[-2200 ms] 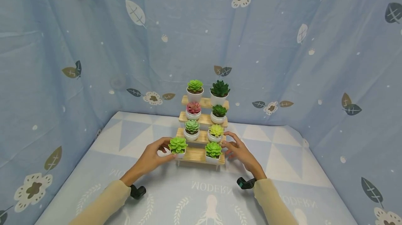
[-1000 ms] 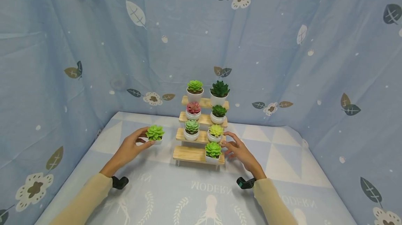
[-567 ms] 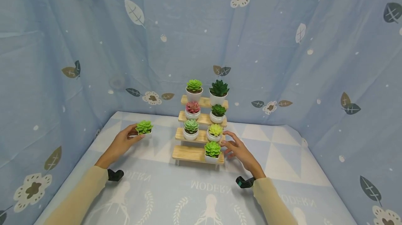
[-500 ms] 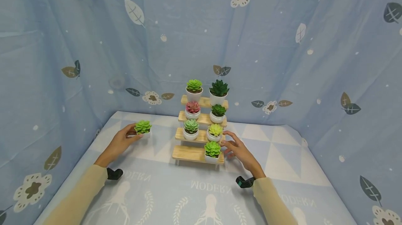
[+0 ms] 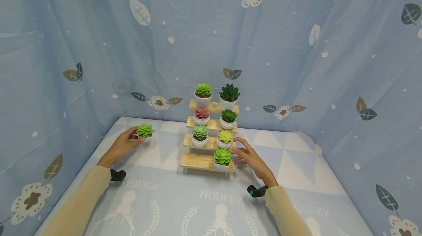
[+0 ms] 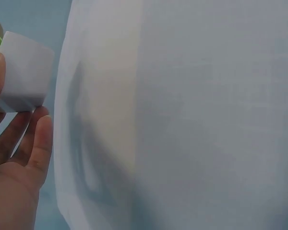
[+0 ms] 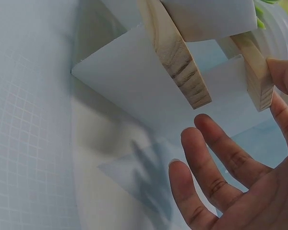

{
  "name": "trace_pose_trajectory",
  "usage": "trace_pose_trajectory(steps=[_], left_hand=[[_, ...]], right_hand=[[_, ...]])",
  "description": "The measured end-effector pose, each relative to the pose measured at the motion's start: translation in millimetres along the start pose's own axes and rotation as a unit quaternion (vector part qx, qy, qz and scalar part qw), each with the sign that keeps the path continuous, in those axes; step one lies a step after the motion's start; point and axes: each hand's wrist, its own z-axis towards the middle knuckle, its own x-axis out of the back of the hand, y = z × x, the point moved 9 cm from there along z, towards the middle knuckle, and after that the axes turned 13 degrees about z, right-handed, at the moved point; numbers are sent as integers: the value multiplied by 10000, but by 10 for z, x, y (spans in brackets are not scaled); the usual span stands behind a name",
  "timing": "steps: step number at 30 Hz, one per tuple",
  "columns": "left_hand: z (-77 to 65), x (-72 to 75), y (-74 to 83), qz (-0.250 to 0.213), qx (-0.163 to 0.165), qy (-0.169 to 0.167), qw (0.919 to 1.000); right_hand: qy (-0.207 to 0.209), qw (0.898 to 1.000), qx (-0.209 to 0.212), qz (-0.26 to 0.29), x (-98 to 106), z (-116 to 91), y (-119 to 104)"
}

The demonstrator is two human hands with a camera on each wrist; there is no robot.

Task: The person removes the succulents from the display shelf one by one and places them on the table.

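My left hand grips a small artificial succulent with bright green leaves, out to the left of the wooden tiered plant stand. Its white, square-sided pot sits between thumb and fingers in the left wrist view, apart from the cloth. On the other side, my right hand pinches the end of the second-lowest plank between thumb and forefinger, the other fingers spread loosely. Near that hand stand a yellow-green succulent and, on the lowest plank, a bright green succulent.
Higher planks carry a pale green succulent, a red succulent, a dark green succulent and two taller potted ones. A patterned cloth covers the table. Blue floral curtains enclose the back and sides.
My left hand has lifted the bright green succulent from the lowest plank's left end and carried it left and farther back. My right hand stays at the stand's side.
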Motion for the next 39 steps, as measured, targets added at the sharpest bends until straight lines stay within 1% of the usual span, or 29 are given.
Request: trace_pose_trajectory(steps=[8,13,17,21,24,27,35,39], left_hand=[[92,44,-31,80,96,-55,9999],[121,57,-54,140,122,-97,9998],[144,75,-101,255,134,-132,9995],[149,95,-167,316,194,-189,9991],[144,104,-203,247,245,-223,9991],[132,111,-206,163,287,-228,9992],[120,117,-211,19,312,-251,9992],[138,104,-243,-114,332,-298,9989]], right_hand=[[13,10000,-9,30,-2,-7,-7],[62,10000,-7,0,7,-12,-17],[80,10000,-39,-14,13,-2,0],[3,9999,-99,63,-5,-12,-4],[-124,9996,-169,165,-70,-88,-124],[-219,9992,-229,229,-127,-161,-239],[-267,9992,-219,209,-131,-170,-240],[-280,9992,-221,189,-138,-181,-250]])
